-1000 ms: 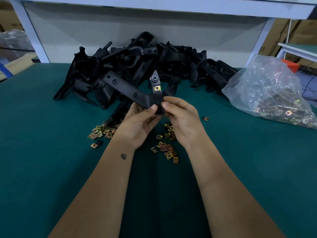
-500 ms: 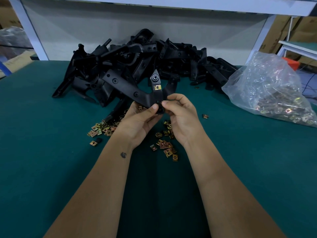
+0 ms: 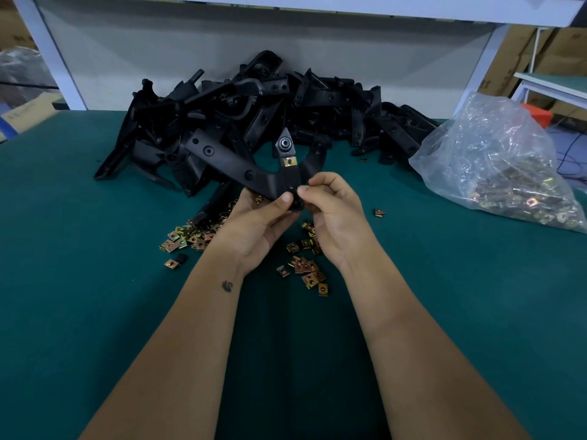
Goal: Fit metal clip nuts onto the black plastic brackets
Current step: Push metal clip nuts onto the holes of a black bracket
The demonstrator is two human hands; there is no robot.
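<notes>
The black plastic bracket (image 3: pixel 254 173) is held up above the green surface (image 3: pixel 95 312), in front of the heap of brackets (image 3: pixel 254 106). Both hands pinch its near junction: the left hand (image 3: pixel 254 223) with thumb on top, the right hand (image 3: pixel 333 214) with curled fingertips at the same spot, whether on a clip nut there I cannot tell. One fitted clip nut (image 3: pixel 289 161) sits on the upright tab. The bracket looks rigid and light, with long arms that give leverage, so it is best gripped close to the tab being worked. The loose clip nuts (image 3: pixel 305 268) below look small, springy and sharp-edged, easiest pinched by their flat sides
</notes>
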